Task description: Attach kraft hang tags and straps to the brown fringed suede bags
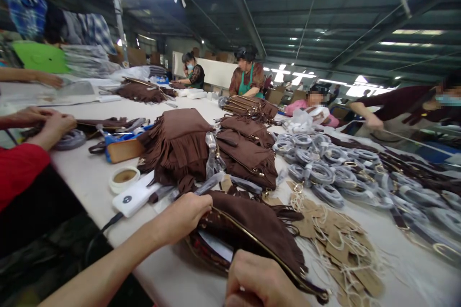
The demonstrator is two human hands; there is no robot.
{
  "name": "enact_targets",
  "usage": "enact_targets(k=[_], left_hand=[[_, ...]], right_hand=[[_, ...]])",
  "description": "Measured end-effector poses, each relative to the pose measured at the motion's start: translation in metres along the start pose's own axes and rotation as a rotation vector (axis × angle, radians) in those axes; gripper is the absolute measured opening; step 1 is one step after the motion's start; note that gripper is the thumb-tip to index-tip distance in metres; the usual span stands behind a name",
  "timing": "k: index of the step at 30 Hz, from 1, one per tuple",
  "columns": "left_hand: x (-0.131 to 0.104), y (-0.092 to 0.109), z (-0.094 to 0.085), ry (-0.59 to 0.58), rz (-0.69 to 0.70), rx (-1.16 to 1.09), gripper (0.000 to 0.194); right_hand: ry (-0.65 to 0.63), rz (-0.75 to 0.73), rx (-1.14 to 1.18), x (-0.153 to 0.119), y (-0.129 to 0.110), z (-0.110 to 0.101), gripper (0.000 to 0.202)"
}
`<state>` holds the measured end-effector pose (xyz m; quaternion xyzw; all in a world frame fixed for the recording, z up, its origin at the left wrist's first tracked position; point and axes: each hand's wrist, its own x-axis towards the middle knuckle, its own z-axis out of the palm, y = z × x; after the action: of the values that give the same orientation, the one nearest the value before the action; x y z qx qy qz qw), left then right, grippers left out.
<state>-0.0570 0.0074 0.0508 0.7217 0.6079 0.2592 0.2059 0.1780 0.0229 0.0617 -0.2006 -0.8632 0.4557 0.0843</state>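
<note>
A brown fringed bag (252, 223) lies on the table before me, its gold zipper open and a patterned lining with something pale inside showing. My left hand (190, 211) is closed on the bag's far left corner, by the zipper end. At the near side of the opening, my right hand (257, 278) is closed in a fist against the bag's edge; its fingertips are hidden. Tan paper tags (334, 240) with white strings lie in a heap just right of the bag. Beyond it are stacked brown fringed bags (183, 127).
Coiled straps in clear wrap (324, 168) cover the right side. A tape roll (124, 177) and a white power strip (133, 196) with a black cord lie left. A co-worker in a red sleeve (21, 172) works close at left; another person's arm (370, 115) reaches in from the right.
</note>
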Motion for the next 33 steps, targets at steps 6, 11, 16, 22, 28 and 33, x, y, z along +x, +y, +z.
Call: enact_targets(k=[6,11,16,22,28,33], left_hand=[[0.003,-0.020,0.008,0.057,-0.093,-0.242,0.028],[0.011,-0.035,0.008,0.085,-0.191,-0.333,0.027],[0.004,-0.042,0.013,0.146,-0.233,-0.401,0.031],[-0.001,-0.040,0.019,0.212,-0.218,-0.476,0.028],[-0.003,-0.040,0.022,0.222,-0.080,-0.511,0.022],[-0.008,-0.043,0.020,0.079,0.094,-0.463,0.036]], right_hand=[[0.125,0.210,0.004,0.034,0.007,0.004,0.016],[0.007,0.089,0.023,0.056,0.008,0.005,0.018],[0.060,0.160,0.029,0.062,0.020,0.011,0.018],[-0.001,0.095,0.230,0.068,0.039,0.025,0.011],[0.084,0.088,0.526,0.069,0.047,0.035,0.013],[0.037,0.232,0.816,0.065,0.056,0.029,0.044]])
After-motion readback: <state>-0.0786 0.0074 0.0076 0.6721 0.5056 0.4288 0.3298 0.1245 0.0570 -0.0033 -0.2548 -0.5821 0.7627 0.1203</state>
